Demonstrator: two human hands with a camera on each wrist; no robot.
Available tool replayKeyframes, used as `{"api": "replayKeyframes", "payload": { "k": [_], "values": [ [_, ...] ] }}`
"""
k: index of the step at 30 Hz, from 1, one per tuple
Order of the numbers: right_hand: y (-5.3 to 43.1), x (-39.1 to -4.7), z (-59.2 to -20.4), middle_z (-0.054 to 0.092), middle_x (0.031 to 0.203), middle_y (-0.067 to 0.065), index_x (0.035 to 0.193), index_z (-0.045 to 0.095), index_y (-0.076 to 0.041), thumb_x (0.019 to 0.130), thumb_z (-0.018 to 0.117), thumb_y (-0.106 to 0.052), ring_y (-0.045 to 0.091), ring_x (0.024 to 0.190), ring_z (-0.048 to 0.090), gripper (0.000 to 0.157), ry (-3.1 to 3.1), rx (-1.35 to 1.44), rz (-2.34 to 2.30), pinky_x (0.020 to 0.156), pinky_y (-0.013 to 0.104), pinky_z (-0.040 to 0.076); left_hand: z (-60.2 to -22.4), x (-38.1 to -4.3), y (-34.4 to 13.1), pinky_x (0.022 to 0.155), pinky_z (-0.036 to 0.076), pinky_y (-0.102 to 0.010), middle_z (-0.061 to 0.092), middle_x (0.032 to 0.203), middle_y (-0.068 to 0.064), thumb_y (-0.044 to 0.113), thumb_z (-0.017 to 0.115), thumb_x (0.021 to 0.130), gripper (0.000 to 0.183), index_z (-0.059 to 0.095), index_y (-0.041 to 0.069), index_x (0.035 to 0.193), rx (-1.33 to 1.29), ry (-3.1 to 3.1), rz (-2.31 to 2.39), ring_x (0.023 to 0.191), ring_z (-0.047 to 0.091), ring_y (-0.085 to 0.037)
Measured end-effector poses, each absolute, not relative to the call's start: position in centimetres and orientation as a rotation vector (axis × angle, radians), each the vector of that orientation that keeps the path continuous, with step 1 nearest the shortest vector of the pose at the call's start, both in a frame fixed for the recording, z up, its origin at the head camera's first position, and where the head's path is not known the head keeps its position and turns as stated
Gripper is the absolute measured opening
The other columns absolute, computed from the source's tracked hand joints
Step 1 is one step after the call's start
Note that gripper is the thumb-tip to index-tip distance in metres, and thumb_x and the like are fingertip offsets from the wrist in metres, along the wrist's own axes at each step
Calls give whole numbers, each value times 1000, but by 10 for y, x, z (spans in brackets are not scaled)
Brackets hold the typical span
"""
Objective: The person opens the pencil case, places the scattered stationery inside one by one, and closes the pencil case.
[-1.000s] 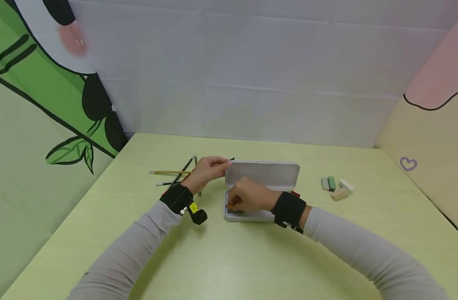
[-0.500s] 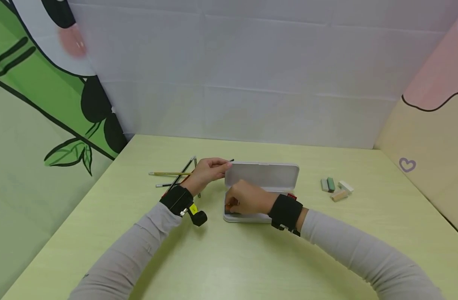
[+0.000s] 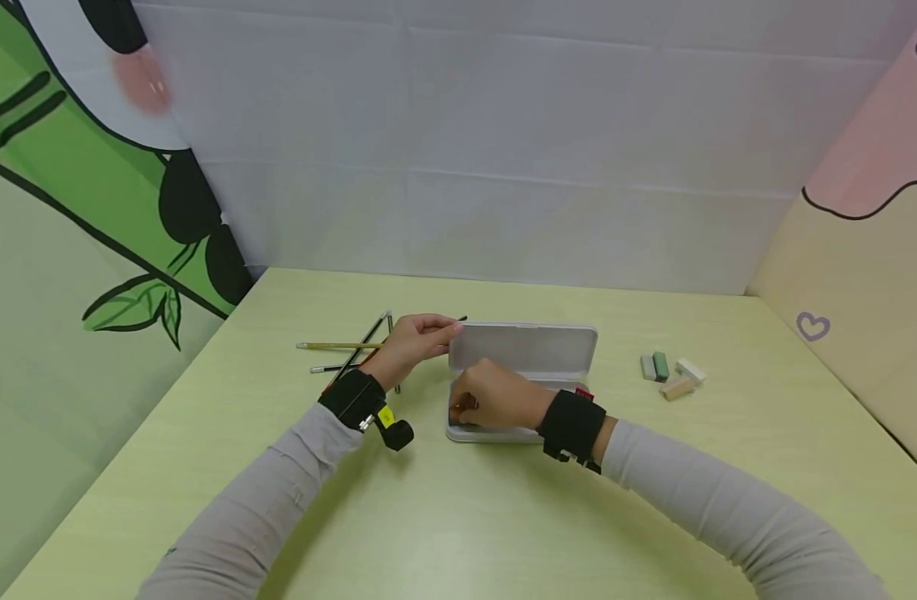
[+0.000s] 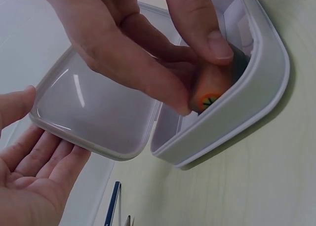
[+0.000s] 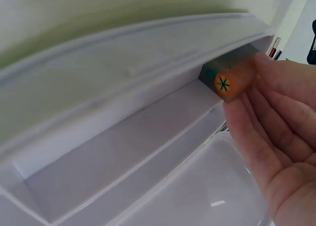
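Observation:
An open white pencil case (image 3: pixel 496 436) stands on the table, its lid (image 3: pixel 529 350) raised at the back. My left hand (image 3: pixel 419 343) holds the lid's left edge, thumb on one side and fingers behind. My right hand (image 3: pixel 498 394) reaches into the left end of the case. Between its thumb and fingers it pinches a small dark grey-and-orange block (image 5: pixel 232 72) with a star pattern on its round orange end. In the left wrist view the block (image 4: pixel 213 85) sits low against the case's inner wall, partly covered by my fingers. Long compartments show beside it in the right wrist view.
Several pencils (image 3: pixel 334 345) lie crossed on the table left of the case, partly behind my left hand. At the right is a group of small blocks, among them a green one (image 3: pixel 660 367), a white one (image 3: pixel 691 372) and a tan one (image 3: pixel 678 388).
My right hand has shifted slightly left inside the case over the last second, still pinching the block. The left hand stays on the lid.

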State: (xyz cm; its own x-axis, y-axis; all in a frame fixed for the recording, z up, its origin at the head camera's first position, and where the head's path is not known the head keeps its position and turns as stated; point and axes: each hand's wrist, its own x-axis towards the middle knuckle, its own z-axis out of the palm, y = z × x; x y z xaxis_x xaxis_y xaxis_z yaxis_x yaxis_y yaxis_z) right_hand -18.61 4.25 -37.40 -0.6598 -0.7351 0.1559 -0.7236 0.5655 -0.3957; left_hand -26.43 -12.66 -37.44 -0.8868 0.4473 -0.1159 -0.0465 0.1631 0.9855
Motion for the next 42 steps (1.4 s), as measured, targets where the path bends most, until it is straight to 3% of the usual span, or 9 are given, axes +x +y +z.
{"api": "replayKeyframes", "payload": {
  "k": [11, 20, 26, 37, 42],
  "values": [
    [58, -186, -382, 68, 69, 1, 84, 74, -6, 79, 77, -8, 0, 58, 46, 6, 2766, -1246, -654, 56, 10, 39, -374, -263, -125, 101, 52, -34, 59, 129, -15, 25, 60, 96, 38, 58, 0, 125, 371, 2083, 1751, 112, 64, -19],
    [100, -175, -382, 73, 81, 3, 94, 75, -4, 79, 77, -10, 8, 71, 61, 16, 2850, -1088, -658, 66, 17, 51, -372, -262, -125, 102, 51, -34, 58, 131, -17, 24, 60, 96, 40, 57, -1, 127, 396, 2073, 1764, 107, 65, -15],
    [131, -164, -376, 73, 89, 5, 96, 75, -4, 81, 76, -9, 8, 75, 61, 16, 2893, -916, -677, 70, 21, 55, -372, -262, -125, 102, 51, -32, 57, 131, -16, 23, 61, 95, 41, 56, -2, 127, 402, 2065, 1765, 107, 64, -15],
    [179, -156, -376, 73, 87, 11, 93, 73, 2, 77, 77, -3, 16, 75, 67, 17, 3001, -945, -671, 68, 29, 58, -374, -262, -130, 103, 50, -33, 56, 132, -15, 24, 61, 95, 41, 57, -1, 127, 382, 2065, 1746, 113, 62, -19],
    [194, -152, -374, 72, 84, 10, 92, 73, 2, 75, 78, -1, 14, 71, 64, 18, 3037, -901, -595, 65, 25, 56, -375, -262, -133, 105, 49, -36, 55, 134, -17, 24, 61, 95, 43, 55, -2, 129, 404, 2052, 1744, 113, 62, -19]
  ]
}}
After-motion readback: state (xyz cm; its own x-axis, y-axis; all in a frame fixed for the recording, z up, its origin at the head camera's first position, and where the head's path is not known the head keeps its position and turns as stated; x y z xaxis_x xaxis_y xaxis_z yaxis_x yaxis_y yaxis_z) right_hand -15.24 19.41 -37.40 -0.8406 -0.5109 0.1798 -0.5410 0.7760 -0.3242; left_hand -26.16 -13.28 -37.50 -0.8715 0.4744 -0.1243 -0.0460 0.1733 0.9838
